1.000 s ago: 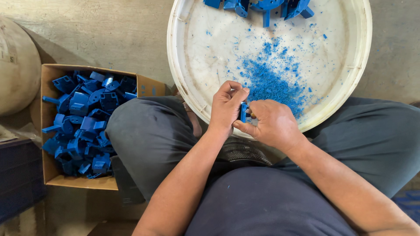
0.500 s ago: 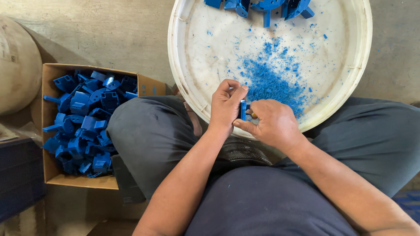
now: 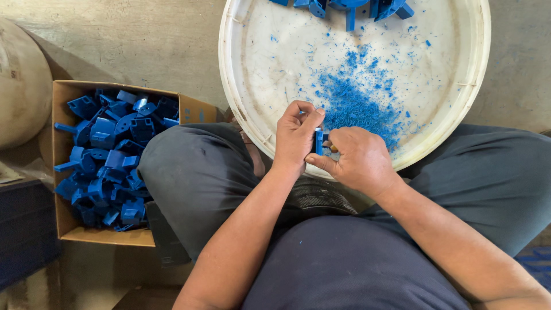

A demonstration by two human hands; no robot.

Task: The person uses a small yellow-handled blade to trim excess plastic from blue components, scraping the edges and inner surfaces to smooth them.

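Over the near rim of a big round white tray (image 3: pixel 252 115), my left hand (image 3: pixel 295 135) pinches a small blue plastic part (image 3: pixel 318 140) between thumb and fingers. My right hand (image 3: pixel 356 158) is closed around something small pressed against that part; a brownish tip shows between the fingers, and what it is I cannot tell. A heap of blue plastic shavings (image 3: pixel 356 106) lies on the tray just beyond my hands. Several more blue parts (image 3: pixel 344 7) lie at the tray's far edge.
A cardboard box (image 3: pixel 103 235) full of blue plastic parts (image 3: pixel 109 155) sits on the floor to my left, beside my knee. A large pale rounded object (image 3: pixel 20 86) stands at the far left. The floor is bare concrete.
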